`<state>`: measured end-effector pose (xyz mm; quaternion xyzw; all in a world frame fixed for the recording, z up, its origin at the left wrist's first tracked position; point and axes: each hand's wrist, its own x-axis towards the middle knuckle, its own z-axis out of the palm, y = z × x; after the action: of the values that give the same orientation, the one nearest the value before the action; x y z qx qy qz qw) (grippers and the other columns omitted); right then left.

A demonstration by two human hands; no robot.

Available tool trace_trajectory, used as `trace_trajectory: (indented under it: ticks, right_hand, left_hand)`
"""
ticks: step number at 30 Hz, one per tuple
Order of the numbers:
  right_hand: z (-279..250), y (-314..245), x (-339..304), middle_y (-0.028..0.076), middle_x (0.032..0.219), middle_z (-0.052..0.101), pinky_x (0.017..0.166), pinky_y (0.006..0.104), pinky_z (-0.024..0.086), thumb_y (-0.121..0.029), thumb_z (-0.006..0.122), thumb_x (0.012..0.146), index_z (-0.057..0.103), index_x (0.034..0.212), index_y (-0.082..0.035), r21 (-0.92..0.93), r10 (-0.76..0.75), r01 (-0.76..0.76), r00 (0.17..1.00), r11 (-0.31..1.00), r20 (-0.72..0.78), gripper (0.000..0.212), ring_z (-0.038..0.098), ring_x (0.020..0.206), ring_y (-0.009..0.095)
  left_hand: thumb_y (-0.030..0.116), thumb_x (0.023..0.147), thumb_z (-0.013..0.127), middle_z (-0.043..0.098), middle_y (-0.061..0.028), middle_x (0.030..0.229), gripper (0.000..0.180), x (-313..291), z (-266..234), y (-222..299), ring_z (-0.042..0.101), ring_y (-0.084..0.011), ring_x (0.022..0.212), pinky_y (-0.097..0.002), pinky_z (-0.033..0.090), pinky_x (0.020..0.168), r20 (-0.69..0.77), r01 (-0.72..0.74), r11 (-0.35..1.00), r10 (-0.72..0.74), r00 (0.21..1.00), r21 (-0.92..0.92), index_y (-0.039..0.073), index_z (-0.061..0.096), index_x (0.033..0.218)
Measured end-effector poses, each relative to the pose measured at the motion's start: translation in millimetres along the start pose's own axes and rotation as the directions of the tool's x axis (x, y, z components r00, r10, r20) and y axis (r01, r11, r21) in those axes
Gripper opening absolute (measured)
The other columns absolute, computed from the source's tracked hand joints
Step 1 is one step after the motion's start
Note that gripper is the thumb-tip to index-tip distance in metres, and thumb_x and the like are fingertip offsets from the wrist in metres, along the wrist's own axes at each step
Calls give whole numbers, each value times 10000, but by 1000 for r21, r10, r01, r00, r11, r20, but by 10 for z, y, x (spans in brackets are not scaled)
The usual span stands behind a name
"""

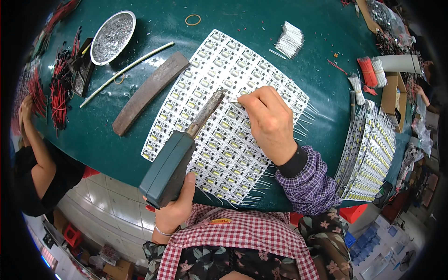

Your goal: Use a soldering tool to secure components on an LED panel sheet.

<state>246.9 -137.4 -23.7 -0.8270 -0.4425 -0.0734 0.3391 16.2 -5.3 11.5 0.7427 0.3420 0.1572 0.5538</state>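
My left hand (176,208) is wrapped round a dark green soldering gun (169,168), whose worn metal tip reaches up to the middle of a white circuit board panel (179,126). Rows of small yellowish components cover this panel, and thin white wires stick out along its right and lower edges. Over the panel, my right hand (270,122) pinches a few short white wires (232,99). Their bare-looking ends lie close beside the gun's tip; whether they touch it I cannot tell.
Beyond the panel lie a bundle of white wires (289,40) and a rubber band (192,19). A curved brown bar (150,93), a thin stick (126,74) and a metal bowl (132,39) are at left. Stacked wired panels (368,156) stand right. Another person's arm (39,144) shows far left.
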Motion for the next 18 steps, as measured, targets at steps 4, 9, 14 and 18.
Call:
trace_trajectory:
  ticks: [4, 9, 14, 18]
  right_hand:
    - [-6, -9, 2, 80, 828, 549, 625, 364, 509, 83, 652, 739, 671, 930, -22, -7, 6, -6, 1000, 1000, 5, 219, 601, 771, 245]
    - [-12, -24, -2, 79, 817, 535, 617, 364, 497, 85, 671, 748, 677, 937, -25, 6, 6, -6, 1000, 1000, -5, 219, 591, 764, 244]
    - [-41, -23, -51, 79, 810, 522, 603, 363, 472, 97, 705, 759, 689, 965, -19, -5, 4, -5, 994, 1000, -109, 237, 571, 749, 241]
    - [-12, -37, -16, 80, 796, 512, 589, 363, 460, 88, 728, 770, 695, 974, -9, 6, -3, 4, 987, 1000, -158, 229, 559, 728, 237]
  left_hand:
    - [106, 863, 825, 758, -104, 918, 214, 27, 9, 95, 703, -178, 706, -313, 552, 645, -41, 89, 995, -87, 995, 50, -21, 756, 1020]
    - [105, 849, 831, 759, -94, 908, 199, 41, 19, 114, 701, -172, 690, -315, 551, 636, -25, -11, 991, 15, 1000, 137, -9, 762, 997]
    - [39, 857, 799, 743, -104, 969, 240, 40, 8, 89, 669, -158, 688, -300, 528, 621, -4, -11, 989, 12, 1000, 146, -31, 725, 1075]
    - [34, 858, 796, 746, -110, 969, 237, 65, -16, 107, 669, -164, 692, -297, 525, 624, 6, 72, 995, -73, 997, 71, -34, 724, 1073]
